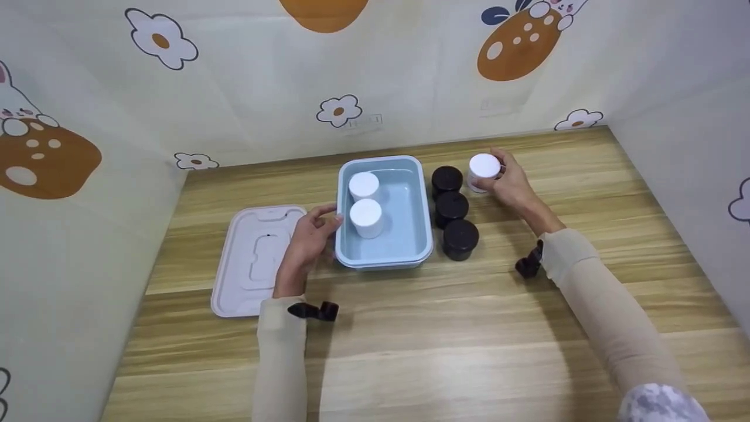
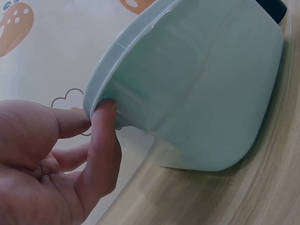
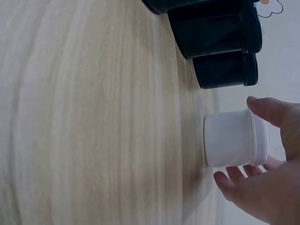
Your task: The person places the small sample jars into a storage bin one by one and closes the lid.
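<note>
A light blue plastic bin (image 1: 404,220) stands mid-table, its left rim pinched between the thumb and fingers of my left hand (image 1: 307,237). Two white lidded jars (image 1: 367,215) sit inside along its left side. To the right of the bin, my right hand (image 1: 513,184) holds a third white jar (image 3: 229,138), thumb on one side near the lid and fingers on the other. That jar is upright, its base right at the tabletop in the right wrist view. Three black lidded jars (image 1: 452,208) stand in a row between the bin and this white jar.
A pale flat lid (image 1: 239,264) lies left of the bin, partly under my left hand and wrist in the head view. Patterned sheeting (image 1: 410,76) rises behind the wood-grain table (image 1: 410,346) and along both sides. Small black devices (image 1: 321,311) are strapped at both wrists.
</note>
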Tool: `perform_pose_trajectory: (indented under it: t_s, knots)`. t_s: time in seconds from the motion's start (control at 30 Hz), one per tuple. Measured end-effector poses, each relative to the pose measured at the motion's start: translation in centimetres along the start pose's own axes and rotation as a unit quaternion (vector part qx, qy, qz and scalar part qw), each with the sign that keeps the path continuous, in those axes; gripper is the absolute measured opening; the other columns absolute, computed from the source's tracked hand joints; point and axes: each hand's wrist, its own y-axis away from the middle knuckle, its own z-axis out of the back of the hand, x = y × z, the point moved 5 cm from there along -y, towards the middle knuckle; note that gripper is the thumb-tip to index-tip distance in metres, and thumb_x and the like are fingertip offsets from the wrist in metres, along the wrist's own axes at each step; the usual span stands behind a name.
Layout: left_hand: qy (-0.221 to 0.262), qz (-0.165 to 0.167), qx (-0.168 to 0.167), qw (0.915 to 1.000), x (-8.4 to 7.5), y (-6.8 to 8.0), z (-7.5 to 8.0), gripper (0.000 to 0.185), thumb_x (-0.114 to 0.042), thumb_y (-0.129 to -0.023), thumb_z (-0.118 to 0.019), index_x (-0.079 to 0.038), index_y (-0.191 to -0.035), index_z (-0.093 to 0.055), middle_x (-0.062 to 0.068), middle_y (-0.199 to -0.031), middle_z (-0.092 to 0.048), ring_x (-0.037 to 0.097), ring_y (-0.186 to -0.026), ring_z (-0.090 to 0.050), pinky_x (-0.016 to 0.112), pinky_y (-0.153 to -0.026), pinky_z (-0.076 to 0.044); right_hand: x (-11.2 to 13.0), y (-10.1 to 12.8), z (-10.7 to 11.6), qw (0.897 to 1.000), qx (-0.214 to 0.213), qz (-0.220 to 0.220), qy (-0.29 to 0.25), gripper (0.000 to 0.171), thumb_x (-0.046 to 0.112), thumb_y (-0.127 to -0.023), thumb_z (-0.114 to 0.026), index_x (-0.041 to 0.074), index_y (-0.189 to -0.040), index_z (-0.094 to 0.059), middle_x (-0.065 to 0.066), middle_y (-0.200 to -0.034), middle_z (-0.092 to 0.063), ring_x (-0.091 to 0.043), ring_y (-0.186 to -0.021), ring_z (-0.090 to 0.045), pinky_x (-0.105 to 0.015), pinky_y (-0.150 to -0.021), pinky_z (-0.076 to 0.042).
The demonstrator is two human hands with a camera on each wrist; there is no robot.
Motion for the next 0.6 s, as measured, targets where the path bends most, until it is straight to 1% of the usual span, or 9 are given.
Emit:
perform_pose_trajectory:
  t_s: [0.13,0.3,0.43,0.6]
  knots:
    - [-0.001,-0.006,0.001,1.0,-0.04,0.06,0.02,0.044,-0.023,-0.102,-0.059,-0.009,-0.144,-0.051,0.017,-0.106,-0.069,0.016,-0.071,-0.068,0.03,-0.049,-0.054,-0.27,-0.12,-0.04,1.0,0.002,-0.008,0.003,0.077,0.001,-0.088,-0.071,-0.008,-0.151,-0.027,-0.027,-0.153,-0.037,-0.038,-0.139,-0.04,-0.045,-0.12,-0.033]
    - [0.014,-0.02,0.002,0.9997,0.05,-0.06,-0.15,0.044,-0.021,-0.102,-0.058,-0.006,-0.144,-0.051,0.022,-0.108,-0.069,0.015,-0.065,-0.068,0.028,-0.048,-0.054,-0.37,-0.09,0.05,1.0,-0.003,-0.02,0.013,0.077,0.005,-0.09,-0.072,-0.007,-0.151,-0.027,-0.027,-0.154,-0.037,-0.037,-0.14,-0.04,-0.044,-0.12,-0.034]
    - [0.016,-0.017,0.002,0.9997,0.2,-0.17,-0.15,0.045,-0.021,-0.102,-0.059,-0.006,-0.144,-0.051,0.02,-0.104,-0.069,0.014,-0.06,-0.065,0.027,-0.046,-0.052,-0.14,0.03,0.14,1.0,-0.017,-0.021,0.007,0.077,0.006,-0.088,-0.074,-0.008,-0.15,-0.03,-0.028,-0.151,-0.04,-0.036,-0.138,-0.043,-0.043,-0.119,-0.036]
    - [0.011,-0.009,0.001,0.9999,0.18,-0.13,-0.09,0.046,-0.023,-0.102,-0.059,-0.006,-0.144,-0.051,0.015,-0.101,-0.068,0.014,-0.059,-0.065,0.028,-0.047,-0.054,0.21,0.16,0.18,0.999,-0.026,-0.024,0.002,0.075,0.006,-0.087,-0.074,-0.008,-0.148,-0.033,-0.028,-0.148,-0.043,-0.036,-0.136,-0.045,-0.039,-0.116,-0.039]
